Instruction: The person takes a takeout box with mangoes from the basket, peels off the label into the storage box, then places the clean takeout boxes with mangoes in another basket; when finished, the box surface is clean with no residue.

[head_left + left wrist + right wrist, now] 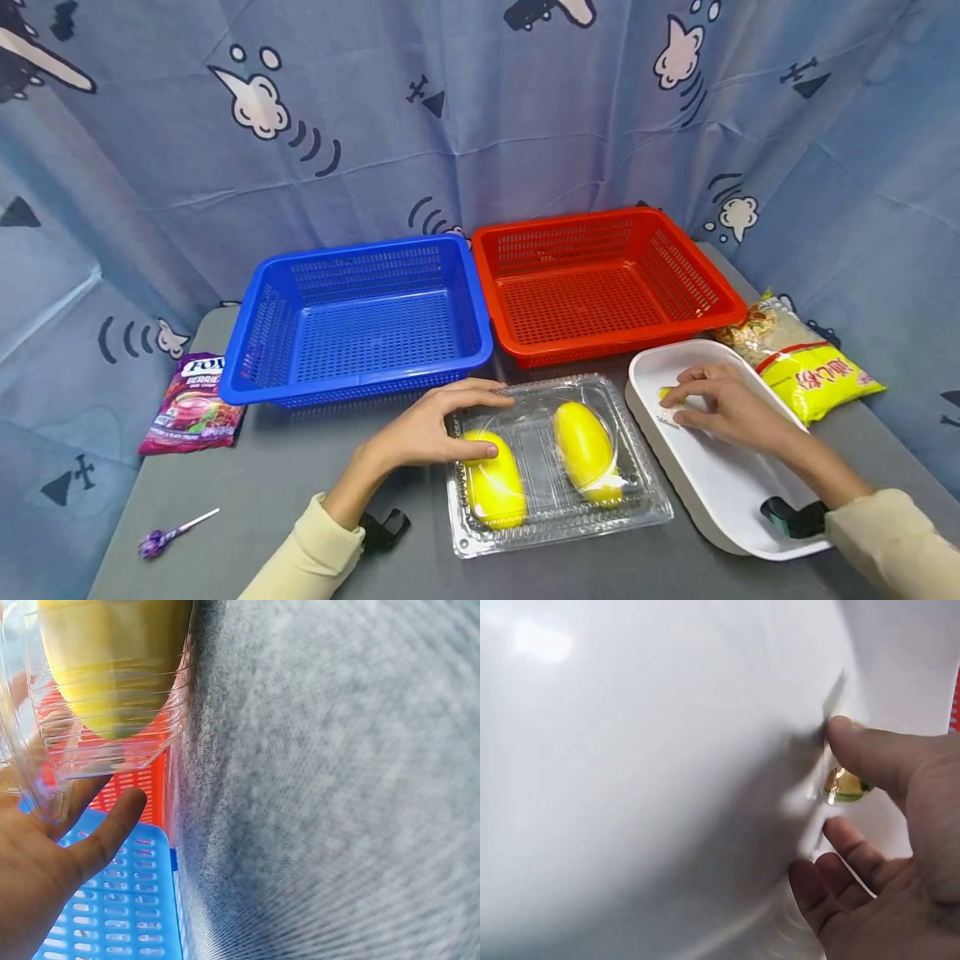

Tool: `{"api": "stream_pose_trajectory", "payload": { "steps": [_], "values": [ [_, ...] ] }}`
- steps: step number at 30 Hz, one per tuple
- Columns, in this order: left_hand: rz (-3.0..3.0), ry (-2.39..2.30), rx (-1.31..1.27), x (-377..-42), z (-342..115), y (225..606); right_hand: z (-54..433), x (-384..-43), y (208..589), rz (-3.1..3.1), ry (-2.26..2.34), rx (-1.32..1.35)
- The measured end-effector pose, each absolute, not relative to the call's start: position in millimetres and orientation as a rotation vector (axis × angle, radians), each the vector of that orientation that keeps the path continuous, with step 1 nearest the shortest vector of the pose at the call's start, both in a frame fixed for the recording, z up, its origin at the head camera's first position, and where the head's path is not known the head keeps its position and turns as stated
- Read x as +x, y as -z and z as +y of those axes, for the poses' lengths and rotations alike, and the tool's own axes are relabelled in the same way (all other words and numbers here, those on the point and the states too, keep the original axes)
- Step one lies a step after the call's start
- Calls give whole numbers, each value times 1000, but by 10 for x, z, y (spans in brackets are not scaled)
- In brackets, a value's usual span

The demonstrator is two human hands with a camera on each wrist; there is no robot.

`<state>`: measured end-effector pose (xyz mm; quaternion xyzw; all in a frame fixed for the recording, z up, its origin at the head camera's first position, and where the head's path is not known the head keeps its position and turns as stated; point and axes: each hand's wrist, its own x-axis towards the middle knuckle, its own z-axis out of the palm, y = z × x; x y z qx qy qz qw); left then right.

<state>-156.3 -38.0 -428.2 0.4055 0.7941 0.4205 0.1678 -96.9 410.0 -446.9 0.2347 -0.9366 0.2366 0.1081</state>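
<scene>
A clear plastic clamshell box stands at the middle of the table, its lid down over two yellow mango-like fruits. At the box's left side is my left hand, thumb and fingers stretched over the lid's edge; the left wrist view shows its fingers extended beside the clear wall. Inside a white tray to the right, my right hand pinches a small wrapped packet with a clear and yellow-green wrapper. The thumb lies against it, and part of the packet is hidden.
Behind the box stand a blue basket and a red basket, side by side. A yellow-labelled food bag lies right of the tray. At the left are a purple FOX berries bag and a purple lollipop. Patterned curtain surrounds the table.
</scene>
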Motion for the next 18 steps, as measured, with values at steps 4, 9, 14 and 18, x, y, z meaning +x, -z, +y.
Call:
{"api": "stream_pose_trajectory", "payload": {
  "steps": [4,9,14,18],
  "values": [
    [2260,-1196,1152,-1565,-382,4289,4099,-966,4455,-2828,-693,604],
    [2265,-1195,1153,-1560,-382,4287,4117,-969,4435,-2875,-686,556],
    [2276,-1191,1161,-1552,-383,4284,4127,-965,4425,-2887,-699,555],
    [2271,-1193,1156,-1550,-375,4282,4119,-958,4419,-2862,-712,577]
  ]
}}
